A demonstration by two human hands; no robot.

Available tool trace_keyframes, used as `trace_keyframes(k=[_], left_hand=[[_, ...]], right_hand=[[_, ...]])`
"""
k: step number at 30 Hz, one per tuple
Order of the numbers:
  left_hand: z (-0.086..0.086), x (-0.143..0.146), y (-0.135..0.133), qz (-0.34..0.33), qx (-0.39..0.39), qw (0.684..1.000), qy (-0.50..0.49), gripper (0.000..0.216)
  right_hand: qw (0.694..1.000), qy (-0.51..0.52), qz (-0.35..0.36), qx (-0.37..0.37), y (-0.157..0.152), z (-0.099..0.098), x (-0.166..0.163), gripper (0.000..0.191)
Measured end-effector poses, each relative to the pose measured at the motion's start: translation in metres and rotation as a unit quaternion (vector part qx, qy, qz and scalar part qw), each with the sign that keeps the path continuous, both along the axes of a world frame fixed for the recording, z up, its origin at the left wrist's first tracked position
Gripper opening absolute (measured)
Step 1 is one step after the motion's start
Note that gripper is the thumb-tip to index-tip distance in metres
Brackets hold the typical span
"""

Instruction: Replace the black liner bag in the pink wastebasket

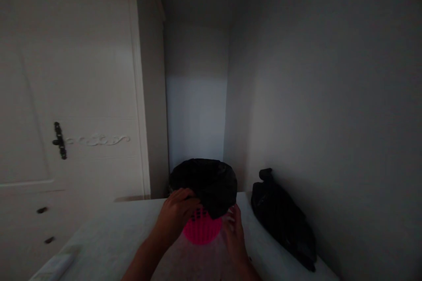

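Observation:
A pink slotted bin [201,230] stands on a white surface [118,237] in a dim room, lined with a black plastic bag [206,182] folded over its rim. My left hand [176,215] is curled over the bag's edge on the bin's left side, fingers closed on the plastic. My right hand [234,232] rests against the bin's right side just below the bag's hem, fingers close together; what they grip is hard to make out.
A tied, filled black bag [283,219] lies on the surface to the right, against the wall. A white wardrobe door with a dark handle [60,140] stands at left. A pale roll [56,265] lies at the near left edge.

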State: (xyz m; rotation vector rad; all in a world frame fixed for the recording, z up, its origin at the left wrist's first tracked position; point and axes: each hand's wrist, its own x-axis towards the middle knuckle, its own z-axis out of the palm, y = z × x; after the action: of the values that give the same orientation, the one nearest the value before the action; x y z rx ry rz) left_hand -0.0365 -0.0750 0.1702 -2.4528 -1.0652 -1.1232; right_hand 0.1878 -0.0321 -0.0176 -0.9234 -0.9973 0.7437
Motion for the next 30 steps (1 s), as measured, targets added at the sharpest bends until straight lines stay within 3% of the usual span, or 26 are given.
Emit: trace_keyframes(k=[3,6,11,14,17,23,27,30], left_hand=[[0.008,0.003,-0.002,-0.016,-0.066,0.996,-0.049,0.033],[0.009,0.008,0.001,0.014,-0.068,0.992,-0.108,0.032],[0.006,0.017,0.003,0.054,-0.045,0.992,-0.105,0.029],[0.008,0.024,0.002,0.092,-0.061,0.986,-0.122,0.028],[0.009,0.031,0.001,0.116,-0.079,0.981,-0.137,0.028],[0.005,0.037,-0.002,0.100,-0.087,0.984,-0.121,0.026],[0.005,0.036,-0.007,0.099,-0.082,0.986,-0.108,0.027],[0.006,0.034,-0.010,0.092,-0.069,0.987,-0.109,0.029]], right_hand=[[0.999,-0.040,-0.022,0.020,0.003,0.022,0.005,0.056],[0.995,-0.077,-0.036,0.046,0.009,0.050,0.015,0.041],[0.990,-0.083,-0.089,0.071,0.019,0.089,0.036,0.049],[0.987,-0.109,-0.078,0.093,0.015,0.095,0.041,0.044],[0.978,-0.165,-0.040,0.119,0.005,0.086,0.035,0.044],[0.967,-0.223,-0.034,0.116,0.000,0.078,0.025,0.023],[0.975,-0.146,-0.120,0.114,0.018,0.094,0.040,0.028],[0.963,-0.139,-0.178,0.146,0.034,0.121,0.055,0.032]])
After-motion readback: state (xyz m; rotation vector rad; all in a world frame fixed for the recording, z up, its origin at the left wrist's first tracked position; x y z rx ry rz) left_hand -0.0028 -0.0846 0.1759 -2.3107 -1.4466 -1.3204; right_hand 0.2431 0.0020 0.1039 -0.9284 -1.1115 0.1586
